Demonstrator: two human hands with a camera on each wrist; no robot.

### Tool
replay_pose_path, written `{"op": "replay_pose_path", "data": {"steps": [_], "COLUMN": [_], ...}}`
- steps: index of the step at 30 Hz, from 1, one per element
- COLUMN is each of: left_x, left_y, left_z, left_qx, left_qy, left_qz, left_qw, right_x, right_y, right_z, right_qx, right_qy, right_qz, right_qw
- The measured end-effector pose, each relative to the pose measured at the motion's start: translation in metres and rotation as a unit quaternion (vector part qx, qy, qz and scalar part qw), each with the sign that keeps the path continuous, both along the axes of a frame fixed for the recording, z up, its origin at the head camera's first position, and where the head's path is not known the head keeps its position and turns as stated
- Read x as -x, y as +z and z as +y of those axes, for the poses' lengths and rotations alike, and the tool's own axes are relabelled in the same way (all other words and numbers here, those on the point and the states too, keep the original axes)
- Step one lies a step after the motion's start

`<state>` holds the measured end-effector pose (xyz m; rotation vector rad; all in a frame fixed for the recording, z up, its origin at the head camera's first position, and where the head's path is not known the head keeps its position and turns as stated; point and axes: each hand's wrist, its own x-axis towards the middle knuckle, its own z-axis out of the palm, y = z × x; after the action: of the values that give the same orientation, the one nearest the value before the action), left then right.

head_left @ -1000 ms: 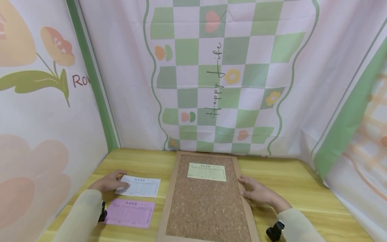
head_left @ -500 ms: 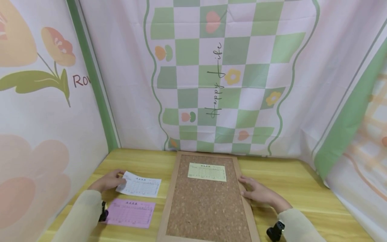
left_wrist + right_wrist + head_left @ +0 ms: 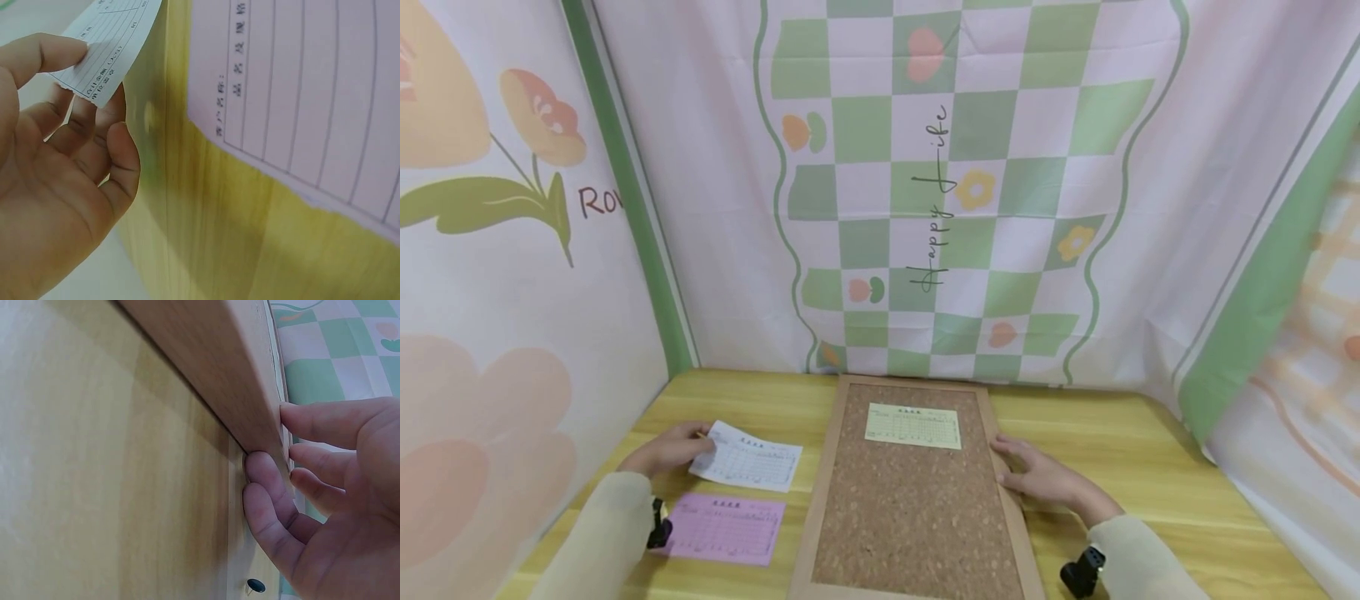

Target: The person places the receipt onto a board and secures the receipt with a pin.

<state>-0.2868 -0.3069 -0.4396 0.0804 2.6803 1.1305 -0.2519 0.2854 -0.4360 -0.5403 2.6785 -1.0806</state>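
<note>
A white printed form (image 3: 752,457) has its left end raised over the table, pinched between the thumb and fingers of my left hand (image 3: 670,448). In the left wrist view the thumb lies on the printed face of the form (image 3: 119,47), the other fingers behind it. A pink form (image 3: 726,527) lies flat just below. My right hand (image 3: 1048,477) rests against the right side of a wood-framed corkboard (image 3: 917,517); the right wrist view shows fingertips on the frame (image 3: 219,369). On the upper cork sits a pale yellow form (image 3: 913,426).
A dark-headed thumbtack (image 3: 255,585) is on the table near the right hand. The wooden table (image 3: 1090,417) ends at a checkered curtain (image 3: 925,208) behind and a floral curtain (image 3: 512,292) on the left.
The left hand has drawn its thumb back toward the white form's left end and lifted that corner, with the form shifting slightly. The right hand and corkboard have stayed in place.
</note>
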Motion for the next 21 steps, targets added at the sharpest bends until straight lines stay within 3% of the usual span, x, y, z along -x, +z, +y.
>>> {"op": "replay_pose_path", "data": {"steps": [5,11,21], "left_x": [-0.0001,-0.0009,-0.0039], "left_y": [-0.0009,-0.0007,0.0038], "left_z": [-0.0005,-0.0004,0.0017], "left_qx": [-0.052,-0.146,-0.178], "left_qy": [-0.009,-0.032,-0.031], "left_qz": [-0.003,-0.014,-0.018], "left_qw": [0.9986,0.9887,0.9834], "right_x": [0.0007,0.002,0.0017], "right_y": [-0.001,-0.0021,-0.0015], "right_z": [0.0004,0.0013,0.0017], "right_qx": [0.001,0.001,0.007], "right_qy": [0.0,0.0,-0.003], "right_qz": [-0.002,-0.005,-0.019], "right_qw": [1.0,1.0,1.0]}}
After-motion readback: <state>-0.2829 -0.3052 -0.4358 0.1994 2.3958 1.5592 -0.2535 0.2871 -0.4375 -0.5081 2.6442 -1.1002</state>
